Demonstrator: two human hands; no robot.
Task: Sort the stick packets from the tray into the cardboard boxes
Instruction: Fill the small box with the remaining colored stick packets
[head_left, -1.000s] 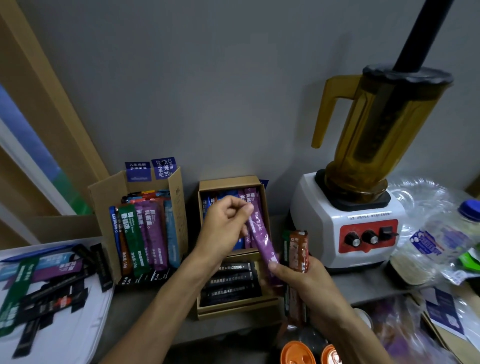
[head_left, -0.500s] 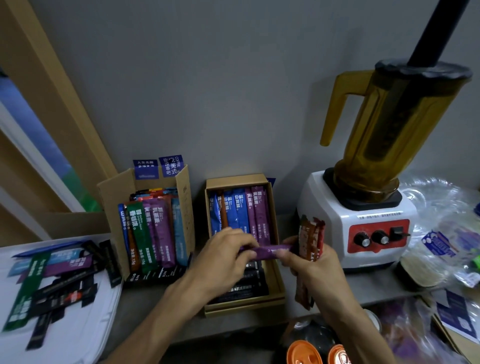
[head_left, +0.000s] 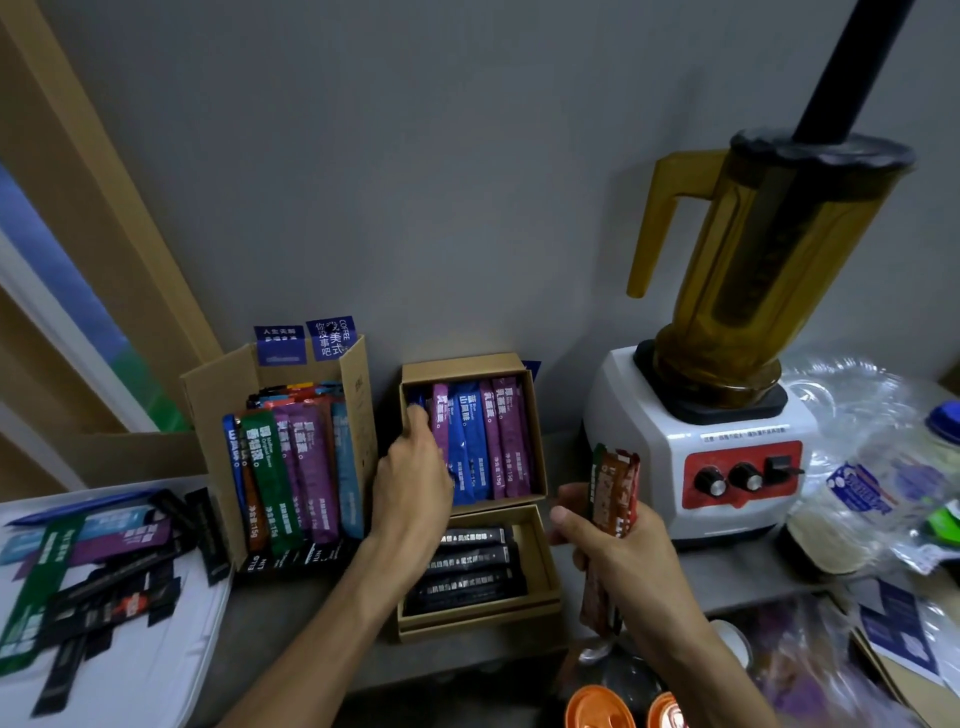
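Observation:
My left hand (head_left: 410, 483) reaches into the back compartment of the small cardboard box (head_left: 462, 364), fingers curled on a purple stick packet (head_left: 440, 421) at its left side, beside blue and purple packets. My right hand (head_left: 618, 551) grips a bundle of brown and red stick packets (head_left: 613, 483) upright, just right of the box. The front compartment holds black packets (head_left: 467, 566). A taller open cardboard box (head_left: 208, 410) on the left holds standing packets. The white tray (head_left: 135, 675) at the far left carries several loose packets.
A white blender (head_left: 727, 467) with an amber jug stands right of the boxes. Clear plastic bags and a bottle (head_left: 883, 493) crowd the right side. Two orange lids (head_left: 597, 706) sit at the bottom edge. A grey wall is close behind.
My left hand took the purple packet from my right hand and carried it up and left into the back compartment. My right hand kept its bundle, turning it upright.

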